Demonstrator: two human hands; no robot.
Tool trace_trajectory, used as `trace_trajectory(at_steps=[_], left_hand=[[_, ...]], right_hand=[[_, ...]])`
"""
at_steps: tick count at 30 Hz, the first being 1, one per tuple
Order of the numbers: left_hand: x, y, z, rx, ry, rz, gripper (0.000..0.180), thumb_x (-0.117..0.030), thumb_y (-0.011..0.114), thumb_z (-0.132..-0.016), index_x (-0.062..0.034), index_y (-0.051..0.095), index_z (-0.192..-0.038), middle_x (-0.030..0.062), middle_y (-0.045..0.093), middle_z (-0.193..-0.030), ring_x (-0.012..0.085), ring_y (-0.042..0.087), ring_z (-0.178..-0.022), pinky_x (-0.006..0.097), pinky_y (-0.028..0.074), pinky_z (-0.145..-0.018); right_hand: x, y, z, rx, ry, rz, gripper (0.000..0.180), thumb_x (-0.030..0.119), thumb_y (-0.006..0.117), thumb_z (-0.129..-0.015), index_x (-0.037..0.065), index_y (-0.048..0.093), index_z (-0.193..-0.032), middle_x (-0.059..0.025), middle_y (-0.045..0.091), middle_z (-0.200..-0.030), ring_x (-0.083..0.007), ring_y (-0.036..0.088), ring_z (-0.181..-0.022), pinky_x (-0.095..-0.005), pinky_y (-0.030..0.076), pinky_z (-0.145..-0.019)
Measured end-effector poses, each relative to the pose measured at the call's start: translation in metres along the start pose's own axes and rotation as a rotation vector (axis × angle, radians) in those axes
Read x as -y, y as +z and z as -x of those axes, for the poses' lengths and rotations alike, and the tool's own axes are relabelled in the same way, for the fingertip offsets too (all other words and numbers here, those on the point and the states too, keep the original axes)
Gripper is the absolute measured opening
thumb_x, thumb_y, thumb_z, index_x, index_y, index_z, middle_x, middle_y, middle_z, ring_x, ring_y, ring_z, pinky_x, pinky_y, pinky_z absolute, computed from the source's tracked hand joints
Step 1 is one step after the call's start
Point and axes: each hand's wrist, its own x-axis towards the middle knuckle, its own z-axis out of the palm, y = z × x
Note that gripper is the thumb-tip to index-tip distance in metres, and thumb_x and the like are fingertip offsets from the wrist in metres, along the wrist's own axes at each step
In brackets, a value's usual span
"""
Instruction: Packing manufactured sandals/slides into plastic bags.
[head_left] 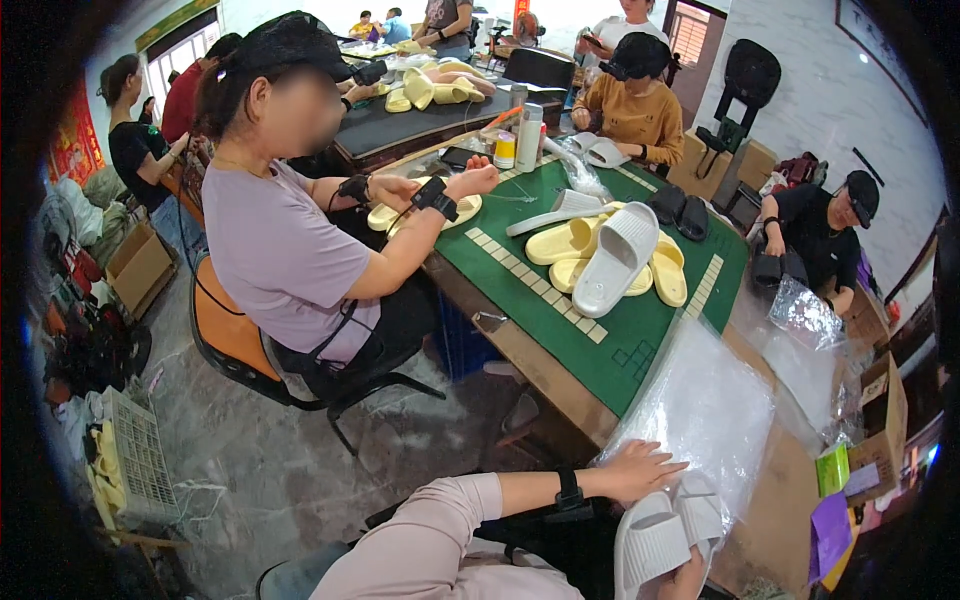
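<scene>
My left hand [636,470] lies with its fingers stretched out on a stack of clear plastic bags [700,390] at the table's near corner. Just below it, at the lower edge, is a pair of white ribbed slide slippers [650,545]. My right hand [688,578] grips this pair from beneath, and most of its fingers are hidden by the slippers. The toe of one slipper overlaps the plastic bags.
On the green mat [500,235] lie yellow slippers [668,270], a white slipper [617,258] and black slippers [680,212]. A co-worker [285,230] sits at the left with yellow slippers. Further people work across the table. A cardboard box [880,415] stands at the right.
</scene>
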Motion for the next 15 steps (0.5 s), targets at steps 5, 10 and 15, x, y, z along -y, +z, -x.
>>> trace_trajectory(at_steps=[5,10,15], left_hand=[[-0.013,-0.001,0.004,0.075,-0.025,-0.037,0.048,-0.038,0.026,-0.103,-0.0266,0.026,-0.149,0.0194,0.031,-0.148,0.0452,0.023,-0.137,0.056,0.014,-0.112],[-0.016,0.009,0.005,0.009,0.028,-0.113,0.048,-0.031,0.034,-0.101,-0.0294,0.026,-0.149,0.019,0.028,-0.15,0.0463,0.019,-0.138,0.062,0.011,-0.111],[-0.017,0.001,0.01,0.013,0.023,-0.104,0.047,-0.033,0.03,-0.101,-0.0306,0.028,-0.148,0.018,0.024,-0.153,0.047,0.017,-0.139,0.067,0.006,-0.108]], right_hand=[[0.009,-0.004,-0.018,0.032,0.087,0.268,0.041,-0.001,0.05,-0.075,-0.006,0.058,-0.115,-0.0311,0.059,-0.107,-0.0476,0.054,-0.098,-0.0481,0.044,-0.082],[-0.006,0.013,-0.028,-0.049,0.268,0.489,0.043,-0.004,0.055,-0.071,-0.012,0.055,-0.112,-0.0275,0.049,-0.127,-0.042,0.048,-0.115,-0.0475,0.036,-0.099],[-0.009,0.027,-0.045,-0.034,0.277,0.482,0.032,-0.001,0.053,-0.07,-0.013,0.058,-0.099,-0.0305,0.048,-0.123,-0.0454,0.045,-0.114,-0.0498,0.036,-0.096]])
